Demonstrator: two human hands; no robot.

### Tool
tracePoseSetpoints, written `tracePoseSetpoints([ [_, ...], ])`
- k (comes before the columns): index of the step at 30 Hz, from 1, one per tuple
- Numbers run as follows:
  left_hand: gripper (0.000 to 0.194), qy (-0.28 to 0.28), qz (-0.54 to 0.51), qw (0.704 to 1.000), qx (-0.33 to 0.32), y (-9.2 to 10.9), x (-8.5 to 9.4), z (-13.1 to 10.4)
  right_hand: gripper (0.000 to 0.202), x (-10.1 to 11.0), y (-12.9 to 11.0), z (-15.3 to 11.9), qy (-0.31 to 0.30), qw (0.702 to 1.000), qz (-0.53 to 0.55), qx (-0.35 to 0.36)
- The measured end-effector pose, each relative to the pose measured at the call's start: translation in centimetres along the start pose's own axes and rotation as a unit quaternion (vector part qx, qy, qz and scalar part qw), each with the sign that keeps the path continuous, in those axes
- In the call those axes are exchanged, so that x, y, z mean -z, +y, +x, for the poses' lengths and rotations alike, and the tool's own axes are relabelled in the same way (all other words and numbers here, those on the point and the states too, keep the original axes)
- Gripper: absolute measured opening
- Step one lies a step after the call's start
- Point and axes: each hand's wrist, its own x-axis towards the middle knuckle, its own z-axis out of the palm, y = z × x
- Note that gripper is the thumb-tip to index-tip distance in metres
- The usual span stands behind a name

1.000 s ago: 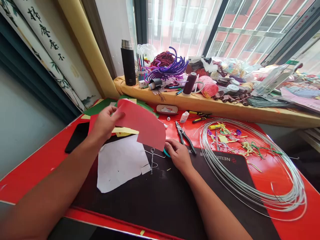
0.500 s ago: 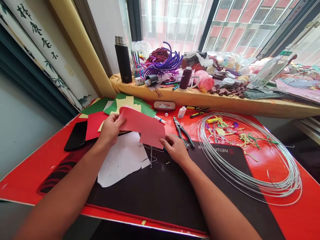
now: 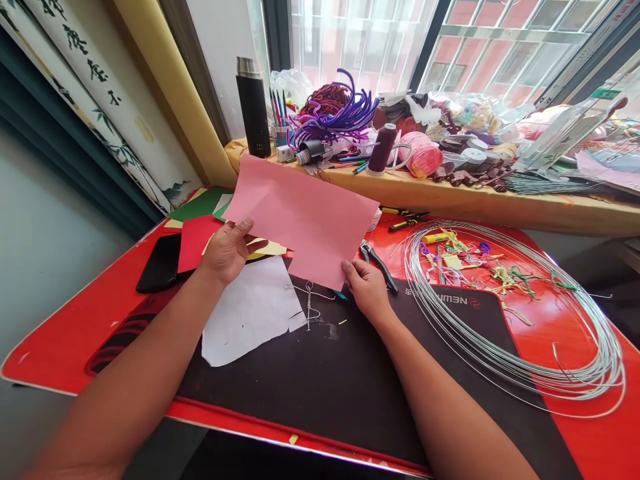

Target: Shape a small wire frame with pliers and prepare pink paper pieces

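A pink sheet of paper (image 3: 305, 213) with a notched lower edge is raised above the black mat (image 3: 300, 373). My right hand (image 3: 367, 287) pinches its lower right corner between thumb and fingers. At the lower left edge of the sheet is my left hand (image 3: 227, 253), palm up with fingers apart, the thumb near the paper. Below the sheet lie a white paper (image 3: 253, 313) and a small twisted wire piece (image 3: 309, 307). Pliers (image 3: 380, 267) rest just behind my right hand, partly hidden.
A large wire coil (image 3: 505, 360) surrounds colourful scraps on the right. Left of the papers lies a black phone (image 3: 159, 263). On the back ledge (image 3: 320, 175) stand a black flask (image 3: 253, 110), a thread spool (image 3: 383, 150) and yarn.
The pink sheet has been lifted and turned to show more of its face. My left hand's fingers have spread, and my right hand still pinches the paper. The view has shifted slightly.
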Motion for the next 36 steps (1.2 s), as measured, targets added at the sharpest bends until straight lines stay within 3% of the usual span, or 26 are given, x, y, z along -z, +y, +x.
tracePoseSetpoints([
  [2, 0.027, 0.030, 0.064, 0.997, -0.029, -0.6, 0.4, 0.2, 0.052, -0.1, 0.0, 0.0, -0.007, 1.000, 0.006, -0.001],
  [5, 0.028, 0.020, 0.128, 0.991, -0.037, -1.3, 0.7, 0.5, 0.053, 0.0, -0.1, -0.1, -0.011, 1.000, 0.021, -0.004],
  [13, 0.022, 0.087, -0.011, 0.996, 0.020, -2.8, -0.9, 0.2, 0.053, 0.2, -1.0, -0.1, -0.038, 0.991, 0.131, -0.013],
  [19, 0.014, -0.023, -0.010, 0.994, 0.106, -3.0, -2.1, -1.3, 0.045, -0.2, -0.5, 0.2, -0.007, 0.981, 0.191, -0.041],
  [24, 0.017, 0.011, -0.098, 0.989, 0.111, -2.3, -2.0, -1.2, 0.049, 0.0, -0.4, 0.4, -0.020, 0.976, 0.206, -0.063],
  [27, 0.021, -0.003, -0.115, 0.984, 0.133, -2.2, -1.9, -1.1, 0.052, 0.1, -0.4, 0.4, -0.029, 0.973, 0.221, -0.060],
  [30, 0.020, -0.062, -0.076, 0.982, 0.160, -2.6, -1.8, -1.6, 0.051, 0.0, -0.1, 0.4, -0.004, 0.978, 0.202, -0.061],
  [33, 0.014, -0.155, -0.023, 0.974, 0.166, -2.7, -1.9, -2.1, 0.045, -0.2, 0.2, 0.4, 0.040, 0.976, 0.202, -0.071],
  [36, 0.035, -0.189, -0.048, 0.973, 0.121, -1.6, -1.6, -1.9, 0.042, -0.1, 0.0, 0.4, 0.057, 0.968, 0.228, -0.090],
])
